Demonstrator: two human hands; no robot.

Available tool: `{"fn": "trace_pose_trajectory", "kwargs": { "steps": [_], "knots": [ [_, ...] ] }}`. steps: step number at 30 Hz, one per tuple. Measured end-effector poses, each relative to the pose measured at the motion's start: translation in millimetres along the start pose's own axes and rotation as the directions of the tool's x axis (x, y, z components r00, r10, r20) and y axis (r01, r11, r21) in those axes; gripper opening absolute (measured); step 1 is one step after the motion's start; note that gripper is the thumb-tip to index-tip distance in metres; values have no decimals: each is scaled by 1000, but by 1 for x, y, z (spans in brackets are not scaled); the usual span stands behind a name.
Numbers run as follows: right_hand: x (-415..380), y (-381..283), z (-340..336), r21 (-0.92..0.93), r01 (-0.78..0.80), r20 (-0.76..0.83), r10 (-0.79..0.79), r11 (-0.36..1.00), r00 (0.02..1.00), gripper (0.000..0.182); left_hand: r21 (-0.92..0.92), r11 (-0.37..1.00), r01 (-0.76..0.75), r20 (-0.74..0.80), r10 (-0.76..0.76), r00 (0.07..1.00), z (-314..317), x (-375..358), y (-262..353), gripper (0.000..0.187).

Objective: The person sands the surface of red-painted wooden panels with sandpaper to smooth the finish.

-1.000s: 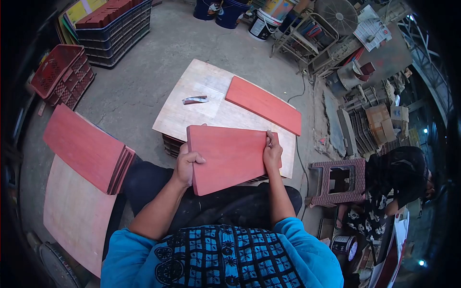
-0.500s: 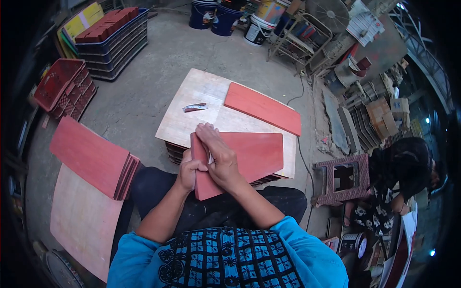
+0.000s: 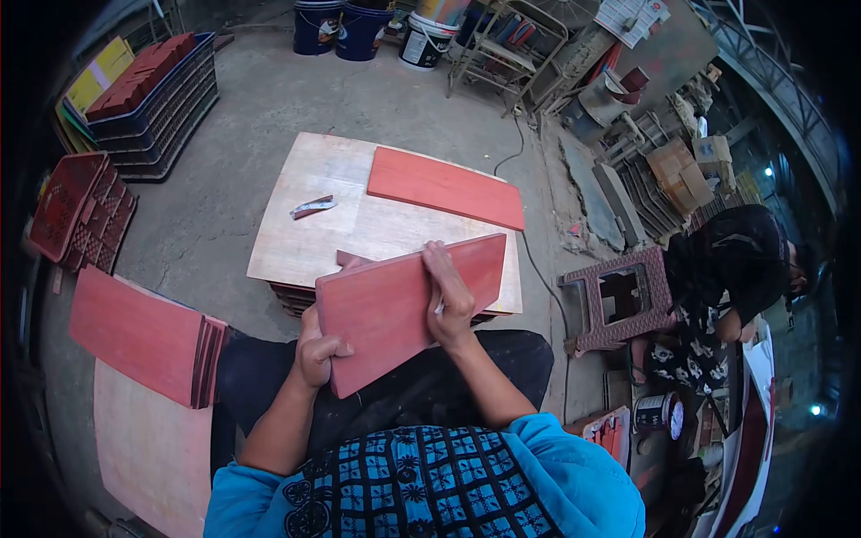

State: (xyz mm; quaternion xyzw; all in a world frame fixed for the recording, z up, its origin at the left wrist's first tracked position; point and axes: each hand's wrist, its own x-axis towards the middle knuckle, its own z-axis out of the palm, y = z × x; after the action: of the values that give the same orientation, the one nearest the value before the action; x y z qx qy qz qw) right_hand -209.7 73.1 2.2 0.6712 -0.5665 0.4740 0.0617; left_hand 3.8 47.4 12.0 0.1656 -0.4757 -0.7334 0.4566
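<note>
A red-painted board (image 3: 404, 309) is tilted over my lap, its far end near the low table. My left hand (image 3: 317, 351) is closed on the board's left end, thumb on the painted face and fingers behind. My right hand (image 3: 450, 300) is closed over the upper long edge, right of the middle. A pale edge of folded sandpaper (image 3: 439, 308) shows between its fingers and palm. Another folded strip of sandpaper (image 3: 313, 207) lies on the pale wooden tabletop (image 3: 309, 166). Behind the held board, a second red board (image 3: 446, 188) lies flat on that top.
Stacked red boards (image 3: 134, 336) rest on a pale panel (image 3: 148, 439) at my left. Red crates (image 3: 85, 215) and blue trays (image 3: 161, 117) stand beyond. Buckets (image 3: 363, 31) line the back. At right, a person (image 3: 731, 269) sits bent near a plastic stool (image 3: 619, 300).
The board has been tilted up and turned, its right end higher. My right hand has moved from its left end to the upper edge. The view has shifted right.
</note>
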Motion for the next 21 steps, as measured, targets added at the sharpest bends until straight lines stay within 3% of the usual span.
{"fn": "trace_pose_trajectory", "kwargs": {
  "steps": [4,8,11,14,17,18,21],
  "knots": [
    [-15,56,-9,-74,-209,-160,195,975,968,35,46,998,45,-11,-44,999,-2,-2,-1,92],
    [-37,137,-15,-76,-534,-291,494,842,820,32,59,994,89,-44,-86,995,-4,-3,-1,94],
    [-40,159,-17,-102,-583,-307,532,806,789,31,17,1000,21,-101,-19,995,1,0,-1,85],
    [-38,147,-8,-289,-540,-176,510,791,842,35,-36,999,37,-137,-42,990,-11,3,-12,82],
    [-35,173,-9,-318,-569,-19,595,758,803,41,-252,962,106,-301,-182,936,-17,7,-18,79],
    [-34,180,-5,-325,-504,-22,526,801,850,45,-350,934,70,-308,-186,933,-11,12,-11,73],
    [-34,194,2,-350,-525,99,587,776,803,45,-413,905,106,-325,-255,911,-35,13,-29,65]
  ]
}}
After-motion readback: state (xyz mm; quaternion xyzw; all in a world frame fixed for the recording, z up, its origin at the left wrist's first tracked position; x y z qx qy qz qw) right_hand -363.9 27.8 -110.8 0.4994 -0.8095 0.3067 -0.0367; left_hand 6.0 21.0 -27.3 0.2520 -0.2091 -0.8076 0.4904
